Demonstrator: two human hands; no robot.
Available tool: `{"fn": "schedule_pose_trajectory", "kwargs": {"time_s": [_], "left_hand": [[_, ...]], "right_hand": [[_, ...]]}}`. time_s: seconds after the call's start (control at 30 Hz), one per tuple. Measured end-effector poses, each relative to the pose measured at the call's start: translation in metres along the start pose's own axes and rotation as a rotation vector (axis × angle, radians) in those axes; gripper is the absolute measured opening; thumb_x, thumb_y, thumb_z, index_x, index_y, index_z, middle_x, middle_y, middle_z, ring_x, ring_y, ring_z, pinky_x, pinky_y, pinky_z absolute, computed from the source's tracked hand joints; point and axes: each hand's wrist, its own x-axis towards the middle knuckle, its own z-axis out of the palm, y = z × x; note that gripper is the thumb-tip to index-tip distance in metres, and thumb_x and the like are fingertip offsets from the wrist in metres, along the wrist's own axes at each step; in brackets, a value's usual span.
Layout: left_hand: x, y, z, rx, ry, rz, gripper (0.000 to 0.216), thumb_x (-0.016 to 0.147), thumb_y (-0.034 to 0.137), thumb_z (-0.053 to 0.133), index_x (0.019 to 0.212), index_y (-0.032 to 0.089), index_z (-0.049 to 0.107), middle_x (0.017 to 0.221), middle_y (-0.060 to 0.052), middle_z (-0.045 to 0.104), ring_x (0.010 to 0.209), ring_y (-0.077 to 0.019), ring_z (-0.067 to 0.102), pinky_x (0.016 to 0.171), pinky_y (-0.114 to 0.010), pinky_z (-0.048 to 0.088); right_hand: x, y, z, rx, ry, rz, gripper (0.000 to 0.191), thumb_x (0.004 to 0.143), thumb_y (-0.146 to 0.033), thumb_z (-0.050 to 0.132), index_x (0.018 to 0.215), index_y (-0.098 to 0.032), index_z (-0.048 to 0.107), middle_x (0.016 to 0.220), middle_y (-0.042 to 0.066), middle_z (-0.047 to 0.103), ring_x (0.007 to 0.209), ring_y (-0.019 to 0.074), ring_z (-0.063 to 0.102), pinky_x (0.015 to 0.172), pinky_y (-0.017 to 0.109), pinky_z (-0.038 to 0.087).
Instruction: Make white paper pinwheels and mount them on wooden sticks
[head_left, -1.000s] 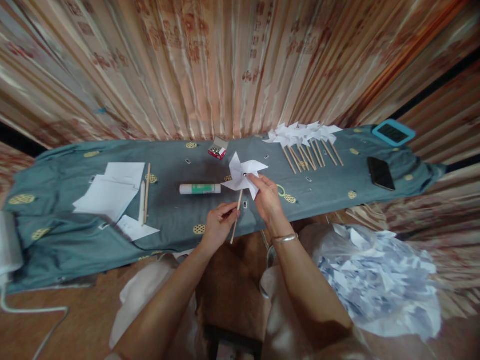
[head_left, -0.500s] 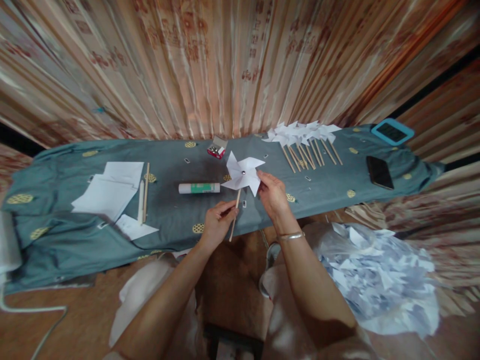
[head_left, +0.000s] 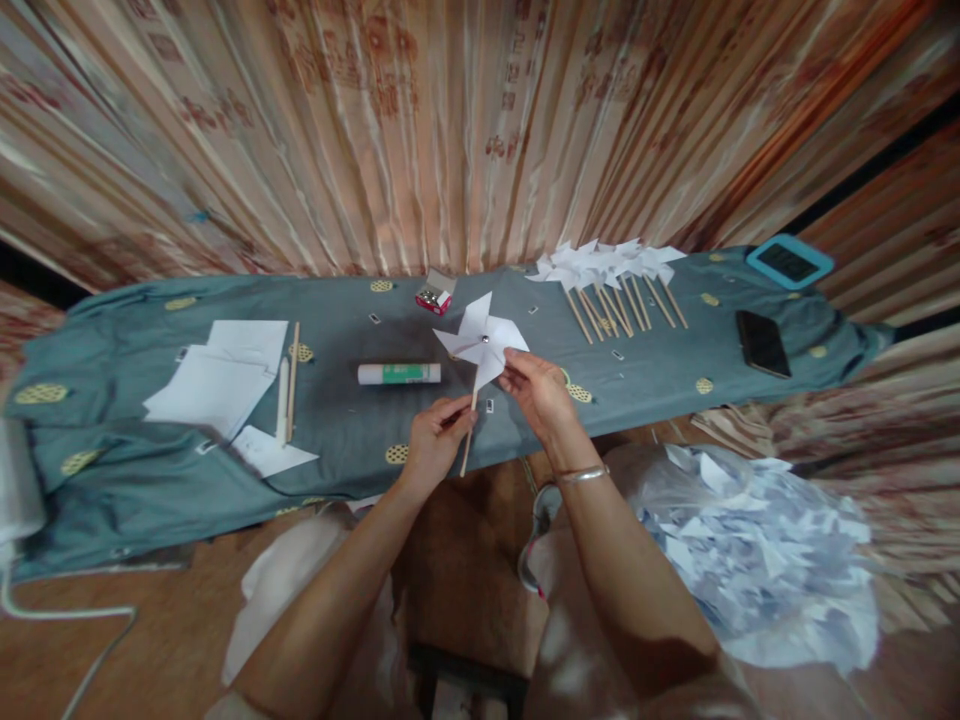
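Note:
A white paper pinwheel (head_left: 480, 340) with a silver pin at its centre is held up over the near middle of the cloth. Its thin wooden stick (head_left: 466, 452) is pinched in my left hand (head_left: 437, 440), a little below the blades. My right hand (head_left: 541, 392), with a silver bangle at the wrist, has thumb and fingers closed on the pinwheel's right-hand blade. Beyond the pinwheel stands an opened red box of pins (head_left: 434, 297). To its left a glue stick (head_left: 399, 374) with a green label lies on its side.
Finished pinwheels (head_left: 606, 266) lie in a row at the back right. Paper sheets (head_left: 217, 385), a white pencil-like stick (head_left: 282, 405) and a wooden stick (head_left: 293, 380) are left. A phone (head_left: 763, 343) and blue-framed device (head_left: 789, 262) lie right. A bag of paper pieces (head_left: 757, 550) stands below.
The pinwheel's blades have turned to a different angle on the stick. My right hand has shifted slightly left and down along with a blade. My left hand stays on the stick.

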Motion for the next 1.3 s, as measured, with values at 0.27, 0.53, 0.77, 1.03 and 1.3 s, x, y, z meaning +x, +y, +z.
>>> {"fn": "schedule_pose_trajectory", "kwargs": {"time_s": [0.27, 0.53, 0.77, 1.03, 1.3], "left_hand": [[0.001, 0.001, 0.0, -0.005, 0.01, 0.015, 0.027, 0.067, 0.03, 0.069, 0.09, 0.019, 0.077, 0.072, -0.001, 0.062, 0.063, -0.0119, 0.056, 0.059, -0.023, 0.044], [0.005, 0.001, -0.004, -0.036, 0.044, 0.015, 0.027, 0.066, 0.031, 0.071, 0.09, 0.018, 0.077, 0.072, -0.001, 0.063, 0.062, -0.0114, 0.056, 0.059, -0.023, 0.044], [0.008, 0.005, -0.006, -0.082, 0.054, -0.021, 0.028, 0.063, 0.031, 0.073, 0.088, 0.018, 0.077, 0.071, -0.001, 0.063, 0.063, -0.0112, 0.055, 0.06, -0.023, 0.044], [0.002, 0.014, -0.002, -0.02, -0.059, -0.05, 0.024, 0.063, 0.029, 0.073, 0.084, 0.019, 0.078, 0.069, -0.001, 0.062, 0.062, -0.0112, 0.053, 0.06, -0.023, 0.043], [0.0, 0.017, -0.002, 0.045, -0.157, 0.007, 0.021, 0.066, 0.026, 0.071, 0.085, 0.019, 0.078, 0.068, 0.0, 0.058, 0.063, -0.0117, 0.053, 0.062, -0.024, 0.042]], "right_hand": [[-0.003, 0.001, 0.006, -0.025, 0.016, 0.06, 0.022, 0.047, -0.025, 0.085, 0.056, -0.016, 0.066, 0.059, -0.001, 0.066, 0.06, 0.0081, 0.06, 0.054, 0.018, 0.044], [-0.007, 0.002, 0.005, -0.166, -0.014, 0.089, 0.031, 0.048, -0.04, 0.085, 0.057, -0.017, 0.067, 0.062, 0.0, 0.068, 0.055, 0.0073, 0.06, 0.05, 0.017, 0.043], [0.004, -0.011, -0.017, -0.369, 0.099, -0.27, 0.04, 0.057, -0.054, 0.076, 0.052, -0.017, 0.062, 0.057, 0.0, 0.066, 0.043, 0.0047, 0.043, 0.042, 0.02, 0.03], [0.02, -0.025, -0.032, -0.297, 0.111, -0.458, 0.031, 0.057, -0.045, 0.077, 0.072, -0.02, 0.067, 0.071, -0.002, 0.068, 0.064, 0.0101, 0.057, 0.063, 0.024, 0.044], [0.02, -0.022, -0.031, -0.253, 0.028, -0.37, 0.03, 0.059, -0.047, 0.077, 0.07, -0.02, 0.067, 0.062, -0.005, 0.063, 0.055, 0.0084, 0.049, 0.055, 0.023, 0.038]]}}
